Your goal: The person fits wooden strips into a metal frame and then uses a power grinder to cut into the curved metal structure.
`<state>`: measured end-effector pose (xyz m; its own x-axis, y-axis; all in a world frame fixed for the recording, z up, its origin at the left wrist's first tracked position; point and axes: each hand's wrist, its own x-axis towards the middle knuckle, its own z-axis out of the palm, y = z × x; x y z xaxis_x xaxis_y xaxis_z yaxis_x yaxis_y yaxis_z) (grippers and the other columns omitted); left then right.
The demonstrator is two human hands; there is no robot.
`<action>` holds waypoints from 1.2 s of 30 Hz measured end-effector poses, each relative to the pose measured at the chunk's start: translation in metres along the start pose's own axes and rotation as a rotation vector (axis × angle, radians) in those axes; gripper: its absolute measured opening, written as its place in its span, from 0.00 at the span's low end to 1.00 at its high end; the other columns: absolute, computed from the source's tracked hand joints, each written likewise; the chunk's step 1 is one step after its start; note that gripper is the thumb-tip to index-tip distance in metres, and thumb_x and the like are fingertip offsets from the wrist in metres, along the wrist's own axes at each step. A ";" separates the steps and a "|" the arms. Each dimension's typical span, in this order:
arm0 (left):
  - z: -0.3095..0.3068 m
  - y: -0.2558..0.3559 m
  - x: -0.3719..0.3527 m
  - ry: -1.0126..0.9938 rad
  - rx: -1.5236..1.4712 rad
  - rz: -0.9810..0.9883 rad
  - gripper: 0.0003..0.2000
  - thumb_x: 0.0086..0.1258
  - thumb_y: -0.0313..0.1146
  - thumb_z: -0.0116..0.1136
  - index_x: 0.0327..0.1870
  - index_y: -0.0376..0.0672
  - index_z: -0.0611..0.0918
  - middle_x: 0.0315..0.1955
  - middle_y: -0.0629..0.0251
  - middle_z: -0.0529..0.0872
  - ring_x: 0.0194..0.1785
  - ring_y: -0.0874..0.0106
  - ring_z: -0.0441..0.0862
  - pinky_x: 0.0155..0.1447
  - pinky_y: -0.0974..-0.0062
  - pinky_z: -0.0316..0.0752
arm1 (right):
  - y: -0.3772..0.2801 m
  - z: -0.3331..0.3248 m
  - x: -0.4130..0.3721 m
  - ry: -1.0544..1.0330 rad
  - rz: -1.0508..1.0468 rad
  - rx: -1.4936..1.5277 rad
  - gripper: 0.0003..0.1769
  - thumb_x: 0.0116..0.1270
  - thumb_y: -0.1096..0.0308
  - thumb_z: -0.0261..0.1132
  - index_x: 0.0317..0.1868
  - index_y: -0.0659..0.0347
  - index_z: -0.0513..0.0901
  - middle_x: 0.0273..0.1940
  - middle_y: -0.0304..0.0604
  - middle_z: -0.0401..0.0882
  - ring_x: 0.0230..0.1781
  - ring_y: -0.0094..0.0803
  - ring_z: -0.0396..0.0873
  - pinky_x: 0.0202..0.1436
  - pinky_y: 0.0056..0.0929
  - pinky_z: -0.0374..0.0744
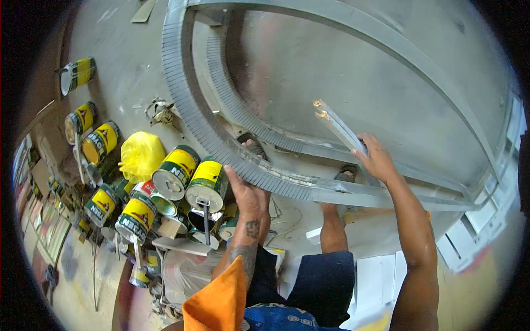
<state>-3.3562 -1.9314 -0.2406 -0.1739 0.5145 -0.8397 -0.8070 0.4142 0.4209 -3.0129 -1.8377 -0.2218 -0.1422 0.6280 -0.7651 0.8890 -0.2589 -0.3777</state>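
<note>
My right hand (377, 160) is closed around a grey strip (343, 128) whose far end is broken and shows bare, wood-coloured splinters. It is held over the large curved grey frame (237, 163), which has closely spaced slits along its bend. Against the frame's outer edge, my left hand (247, 196) grips with the thumb side showing; its other fingers are mostly hidden behind the frame. Just left of that hand is a green and yellow paint can (207, 183) with a dark stick-like piece across its lid.
More paint cans (135, 219) crowd the left side, along with a yellow plastic bag (142, 156). A crumpled scrap (160, 112) lies on the grey floor. White panels (378, 281) are at lower right. My sandalled feet (252, 147) are beneath the frame.
</note>
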 end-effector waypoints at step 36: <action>0.056 -0.023 -0.010 0.260 -0.040 0.099 0.42 0.73 0.75 0.32 0.64 0.41 0.71 0.50 0.56 0.82 0.49 0.62 0.80 0.58 0.61 0.77 | 0.074 0.017 0.015 -0.118 -0.085 -0.063 0.25 0.70 0.57 0.64 0.63 0.57 0.73 0.60 0.50 0.75 0.61 0.52 0.75 0.63 0.46 0.75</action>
<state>-3.3041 -1.9037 -0.2228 -0.3876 0.3386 -0.8574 -0.7996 0.3393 0.4955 -2.9564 -1.8600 -0.2698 -0.2647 0.5543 -0.7891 0.8965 -0.1601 -0.4131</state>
